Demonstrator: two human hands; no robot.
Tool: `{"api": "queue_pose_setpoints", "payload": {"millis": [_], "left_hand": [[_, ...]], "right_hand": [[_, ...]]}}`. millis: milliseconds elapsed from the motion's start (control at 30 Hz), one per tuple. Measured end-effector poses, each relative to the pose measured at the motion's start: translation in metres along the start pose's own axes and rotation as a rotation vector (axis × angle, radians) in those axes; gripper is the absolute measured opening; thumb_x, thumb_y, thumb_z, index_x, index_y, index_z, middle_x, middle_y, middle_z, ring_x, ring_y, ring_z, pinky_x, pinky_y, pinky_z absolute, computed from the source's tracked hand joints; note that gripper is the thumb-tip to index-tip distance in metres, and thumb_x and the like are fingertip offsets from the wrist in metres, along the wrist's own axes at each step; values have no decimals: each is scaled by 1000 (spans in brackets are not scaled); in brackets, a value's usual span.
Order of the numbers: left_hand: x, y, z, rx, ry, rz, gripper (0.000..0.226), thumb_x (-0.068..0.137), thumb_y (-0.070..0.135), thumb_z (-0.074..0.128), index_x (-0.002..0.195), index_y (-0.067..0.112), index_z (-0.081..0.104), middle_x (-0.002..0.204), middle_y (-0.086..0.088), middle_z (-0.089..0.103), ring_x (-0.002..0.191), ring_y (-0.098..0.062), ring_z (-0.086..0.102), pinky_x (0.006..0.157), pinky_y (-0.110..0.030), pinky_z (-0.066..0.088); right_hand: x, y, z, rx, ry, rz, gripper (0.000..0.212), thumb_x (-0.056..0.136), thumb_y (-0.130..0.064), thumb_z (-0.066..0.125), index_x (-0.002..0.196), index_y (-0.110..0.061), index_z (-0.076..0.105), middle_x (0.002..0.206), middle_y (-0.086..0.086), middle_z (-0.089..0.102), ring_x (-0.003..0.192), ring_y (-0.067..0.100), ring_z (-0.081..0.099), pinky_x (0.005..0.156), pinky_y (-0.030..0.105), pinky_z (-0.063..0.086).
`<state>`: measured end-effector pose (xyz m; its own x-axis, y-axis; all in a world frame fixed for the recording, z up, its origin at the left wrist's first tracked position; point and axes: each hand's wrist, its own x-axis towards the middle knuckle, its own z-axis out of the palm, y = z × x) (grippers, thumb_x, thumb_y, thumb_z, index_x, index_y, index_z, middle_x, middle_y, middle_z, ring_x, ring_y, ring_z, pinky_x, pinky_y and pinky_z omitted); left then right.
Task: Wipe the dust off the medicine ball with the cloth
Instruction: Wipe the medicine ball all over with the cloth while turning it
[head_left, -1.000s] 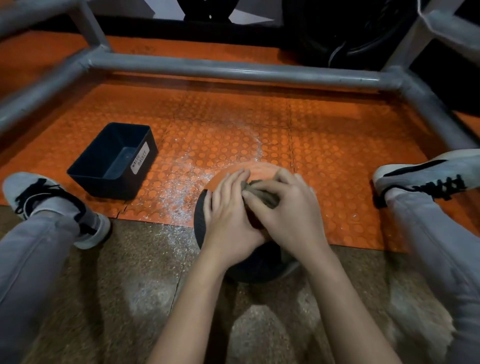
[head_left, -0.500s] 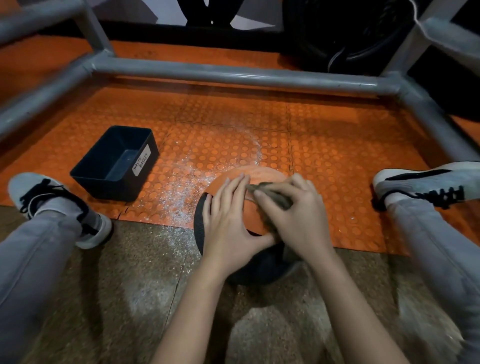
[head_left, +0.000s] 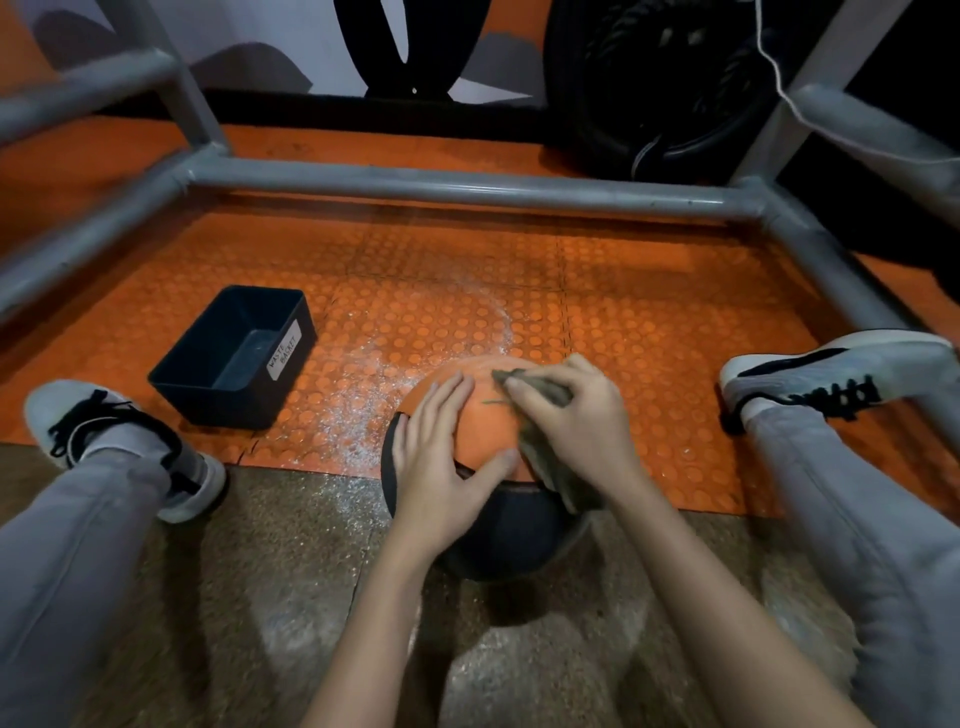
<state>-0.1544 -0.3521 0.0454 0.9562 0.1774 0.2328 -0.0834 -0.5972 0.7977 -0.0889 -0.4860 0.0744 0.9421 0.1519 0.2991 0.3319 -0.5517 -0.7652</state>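
Between the person's spread legs, the medicine ball sits on the floor at the near edge of an orange studded mat, directly under both hands. Its upper panel is orange and its lower part is black. The right hand has its grip clamped on a greyish cloth, fingers curled over the bunched fabric and pressing it to the ball's upper right side. A loose end of the cloth hangs below the grip, down the ball's right flank. Just left of that grip, the left hand lies flat on the ball, its fingers straight and together, thumb spread toward the cloth, gripping nothing. White dust speckles the mat to the left of and beyond the left hand. Farther left of the grip stands a dark waste basket with a white label. Well beyond the hands, a grey pipe frame crosses the mat. A light shoe rests far left of the hands, and another shoe far right.
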Motion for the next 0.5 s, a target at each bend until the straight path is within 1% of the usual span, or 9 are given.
{"api": "queue_pose_setpoints", "payload": {"millis": [100,200,267,300,333,400,433,467,500], "left_hand": [[-2,1,-4,-61,-29,-13,63,70,67,36,130,50,24,134,44,11,126,18,8,116,-46,7],[-3,10,-4,-117,-39,-58,65,69,74,30,130,52,27,130,47,11,125,20,6,117,-43,3],[-2,12,-6,-165,-18,-69,58,69,76,28,123,55,33,130,45,17,125,18,10,116,-43,4],[-1,10,-7,-180,-4,-78,57,69,78,29,121,55,35,130,43,21,127,15,12,116,-44,6],[0,8,-7,-185,11,-83,60,67,81,31,120,55,37,130,41,24,129,11,16,116,-45,8],[2,6,-8,-167,34,-89,62,63,83,37,119,55,38,131,35,30,130,5,19,115,-46,12],[3,6,-7,-163,45,-92,60,62,80,41,117,55,40,132,32,32,130,2,21,114,-47,15],[3,7,-6,-181,64,-99,58,61,77,47,114,54,43,132,29,35,132,-2,23,113,-47,17],[4,8,-5,-228,92,-110,54,59,74,55,109,52,48,131,29,39,132,-4,28,112,-46,22]], "right_hand": [[15,16,-9,111,53,196,18,87,-32,65,96,-18,74,90,-1,65,92,13,54,76,26,35],[13,13,-4,65,54,277,24,90,-38,60,98,-19,73,103,5,63,101,17,54,85,32,41],[6,-2,-2,49,1,247,29,94,-40,51,84,-22,71,98,8,62,108,24,51,91,38,40],[3,-11,-4,46,-52,228,37,97,-38,45,74,-20,68,90,7,60,108,25,49,89,37,38],[0,-21,-8,53,-115,220,41,99,-34,41,74,-16,67,84,3,57,108,23,48,87,35,35],[-1,-34,-15,147,-226,220,39,101,-28,36,97,-13,72,89,-6,58,107,17,49,90,33,36],[1,-36,-18,257,-270,242,37,101,-25,36,110,-14,70,95,-4,61,104,15,52,90,31,41],[2,-37,-23,402,-304,284,35,102,-22,35,117,-15,66,96,-1,63,94,14,56,82,27,47],[2,-36,-25,562,-312,332,34,102,-20,35,119,-14,64,90,2,62,80,14,58,69,24,49]]}}
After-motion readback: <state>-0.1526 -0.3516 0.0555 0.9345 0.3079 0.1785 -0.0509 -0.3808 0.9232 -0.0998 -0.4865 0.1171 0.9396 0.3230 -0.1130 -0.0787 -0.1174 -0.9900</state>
